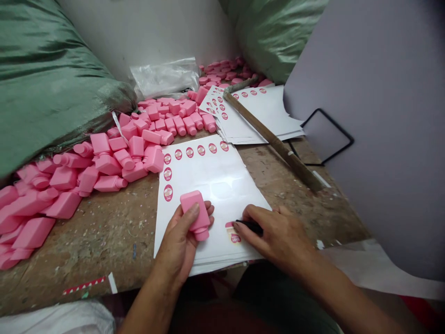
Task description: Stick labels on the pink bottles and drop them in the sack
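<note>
My left hand (176,246) grips a pink plastic bottle (192,204), its neck tilted down toward me and the thumb across its flat side. Under it lies a stack of white sticker sheets (215,178), with small oval labels along the top and left edges. A larger pink and cream label (234,235) sits near the sheet's lower right. My right hand (283,236) is closed around a slim black tool (251,226), whose tip is at the edge of that label. The fingers hide part of the tool, so its kind is unclear.
Many pink bottles (111,162) are heaped along the left and back of the worn wooden table (114,232). Another sheet pile (253,116) lies at the back right under a wooden-handled hammer (274,141). Green sacks (52,88) and a grey panel (368,116) flank the table.
</note>
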`<action>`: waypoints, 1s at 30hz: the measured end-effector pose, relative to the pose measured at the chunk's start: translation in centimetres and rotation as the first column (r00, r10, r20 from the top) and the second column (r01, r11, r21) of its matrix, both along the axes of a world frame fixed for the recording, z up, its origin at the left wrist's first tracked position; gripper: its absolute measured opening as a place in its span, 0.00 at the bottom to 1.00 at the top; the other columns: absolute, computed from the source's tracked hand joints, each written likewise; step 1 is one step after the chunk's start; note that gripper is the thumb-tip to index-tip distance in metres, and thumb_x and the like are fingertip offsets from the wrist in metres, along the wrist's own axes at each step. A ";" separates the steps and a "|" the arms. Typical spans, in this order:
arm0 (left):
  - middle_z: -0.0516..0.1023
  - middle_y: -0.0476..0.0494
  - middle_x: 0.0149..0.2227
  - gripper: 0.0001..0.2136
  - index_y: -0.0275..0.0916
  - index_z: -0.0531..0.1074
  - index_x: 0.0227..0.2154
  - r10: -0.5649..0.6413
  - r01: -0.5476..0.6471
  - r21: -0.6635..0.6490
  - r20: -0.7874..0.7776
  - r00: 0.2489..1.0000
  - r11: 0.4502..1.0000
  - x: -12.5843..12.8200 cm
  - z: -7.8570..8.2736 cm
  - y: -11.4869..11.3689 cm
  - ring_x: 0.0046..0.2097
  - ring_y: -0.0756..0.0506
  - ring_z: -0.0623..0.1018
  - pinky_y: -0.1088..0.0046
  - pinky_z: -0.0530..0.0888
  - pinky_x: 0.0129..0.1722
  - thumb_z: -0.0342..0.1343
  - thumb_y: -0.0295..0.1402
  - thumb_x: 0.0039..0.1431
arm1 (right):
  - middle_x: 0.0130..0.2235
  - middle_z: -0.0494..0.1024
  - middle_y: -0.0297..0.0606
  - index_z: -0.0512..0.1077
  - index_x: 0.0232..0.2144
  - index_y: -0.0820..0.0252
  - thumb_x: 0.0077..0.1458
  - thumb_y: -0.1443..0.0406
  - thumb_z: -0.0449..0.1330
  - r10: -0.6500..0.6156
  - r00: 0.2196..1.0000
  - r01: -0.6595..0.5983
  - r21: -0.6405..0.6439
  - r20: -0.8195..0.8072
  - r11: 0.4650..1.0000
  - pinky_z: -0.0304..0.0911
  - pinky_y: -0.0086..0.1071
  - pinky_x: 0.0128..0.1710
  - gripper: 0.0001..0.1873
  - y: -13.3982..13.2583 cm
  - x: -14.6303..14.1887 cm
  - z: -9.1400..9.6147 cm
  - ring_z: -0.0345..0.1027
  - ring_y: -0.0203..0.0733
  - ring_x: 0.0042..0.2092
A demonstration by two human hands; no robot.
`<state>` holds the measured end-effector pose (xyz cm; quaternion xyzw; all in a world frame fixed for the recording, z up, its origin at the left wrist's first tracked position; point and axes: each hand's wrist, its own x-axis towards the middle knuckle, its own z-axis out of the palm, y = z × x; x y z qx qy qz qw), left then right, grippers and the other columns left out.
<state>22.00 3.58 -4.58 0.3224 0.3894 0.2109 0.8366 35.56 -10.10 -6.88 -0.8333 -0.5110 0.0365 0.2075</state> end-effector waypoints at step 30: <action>0.74 0.36 0.49 0.26 0.38 0.67 0.52 -0.221 0.234 -0.031 0.222 0.950 0.972 -0.9 0.6 -2.5 0.48 0.40 0.74 0.65 0.71 0.44 0.49 0.53 0.59 | 0.19 0.65 0.29 0.80 0.36 0.52 0.49 0.54 0.60 -0.006 0.718 0.197 0.195 -0.696 0.961 0.57 0.29 0.22 0.16 1.5 -1.5 4.5 0.59 0.36 0.22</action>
